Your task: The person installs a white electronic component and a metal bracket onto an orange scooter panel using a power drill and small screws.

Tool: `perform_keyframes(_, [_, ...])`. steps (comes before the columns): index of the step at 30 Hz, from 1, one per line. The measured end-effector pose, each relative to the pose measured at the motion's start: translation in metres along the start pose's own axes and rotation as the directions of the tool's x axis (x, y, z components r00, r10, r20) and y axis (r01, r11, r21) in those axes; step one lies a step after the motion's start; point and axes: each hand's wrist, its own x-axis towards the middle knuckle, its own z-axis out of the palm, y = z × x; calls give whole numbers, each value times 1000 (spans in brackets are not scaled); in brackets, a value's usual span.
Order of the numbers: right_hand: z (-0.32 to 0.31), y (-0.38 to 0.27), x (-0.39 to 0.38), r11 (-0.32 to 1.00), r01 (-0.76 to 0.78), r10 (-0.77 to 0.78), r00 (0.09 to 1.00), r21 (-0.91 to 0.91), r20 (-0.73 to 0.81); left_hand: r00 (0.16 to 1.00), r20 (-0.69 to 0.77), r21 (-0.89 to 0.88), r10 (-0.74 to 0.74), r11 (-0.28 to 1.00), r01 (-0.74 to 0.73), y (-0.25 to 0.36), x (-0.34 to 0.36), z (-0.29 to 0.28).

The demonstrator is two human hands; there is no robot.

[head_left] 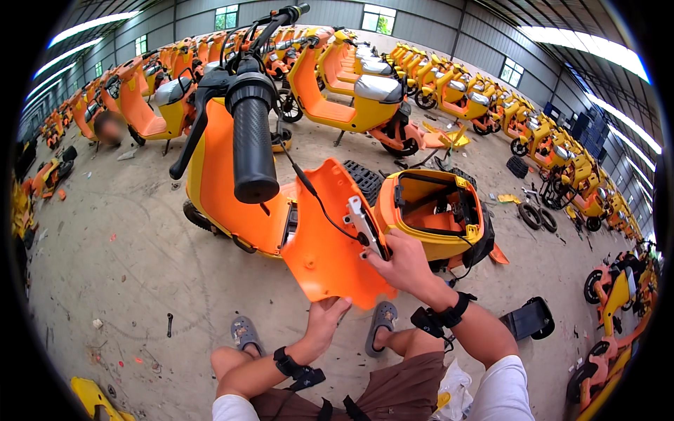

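Observation:
A curved orange plastic panel (326, 245) is tilted up in front of me, beside the scooter's footboard. My left hand (324, 321) is closed on its lower edge, the fingers partly hidden by the panel. My right hand (406, 265) is closed round a silver-and-black metal piece (361, 219) at the panel's right side; its exact kind is unclear. A thin black cable (317, 195) hangs from near the handlebar and runs down over the panel toward that piece. Above stands the handlebar with a black rubber grip (254, 144) and a black brake lever (195, 137).
The orange and yellow scooter (217, 182) has an open seat compartment (437, 203) on its right. A black tray-like part (528, 320) and a wrench (169, 325) lie on the concrete floor. Tyres (538, 217) lie farther right. Rows of scooters (365, 88) fill the back.

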Motion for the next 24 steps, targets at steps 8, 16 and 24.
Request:
perform_keyframes(8, [-38,4,22,993,112,-110,992,-44,53,672,-37,485,740,601,-635,46,-13,-3])
perform_keyframes(16, [-74,0,24,919,344,-306,930,-191,202,413,688,584,597,-117,-803,186,9,58])
perform_keyframes(24, [-111,-15,36,873,479,-420,836,-94,354,590,783,613,194,-402,-680,219,94,78])
